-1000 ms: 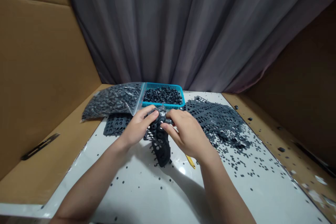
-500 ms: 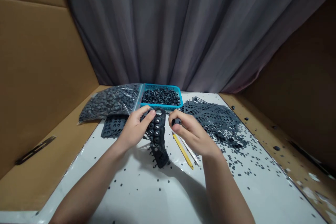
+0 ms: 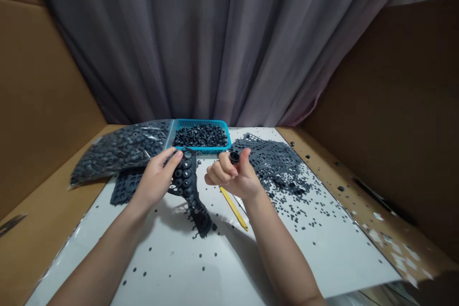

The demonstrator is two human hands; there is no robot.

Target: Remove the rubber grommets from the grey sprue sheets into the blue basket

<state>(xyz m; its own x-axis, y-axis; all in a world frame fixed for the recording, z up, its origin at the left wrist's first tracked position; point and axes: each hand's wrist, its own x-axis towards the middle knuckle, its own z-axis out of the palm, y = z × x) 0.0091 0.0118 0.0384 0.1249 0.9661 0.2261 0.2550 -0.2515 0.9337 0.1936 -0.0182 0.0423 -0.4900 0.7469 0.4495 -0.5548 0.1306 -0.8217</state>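
Observation:
A black rubbery sheet with rows of round rings (image 3: pixel 184 177) hangs from my left hand (image 3: pixel 158 177), whose thumb and fingers pinch its upper edge. The sheet's lower end droops towards the white table. To its right, my right hand (image 3: pixel 234 174) is raised with curled fingers and the thumb up. A small black round cup-like part (image 3: pixel 234 157) is held between its forefinger and thumb. Beneath the right hand lies a yellow pen-like tool (image 3: pixel 234 210), with a pale one beside it, partly hidden.
A blue basket (image 3: pixel 229 138) of small black parts stands at the back. Left of it lies a clear bag (image 3: pixel 122 148) of black rings over another sheet (image 3: pixel 124 186). Perforated black sheets (image 3: pixel 272 155) and scattered bits cover the table's right side. Cardboard walls flank the table.
My right hand has turned, showing the round part between thumb and forefinger. The view has shifted right, so things appear further left. My left hand keeps its hold on the sheet.

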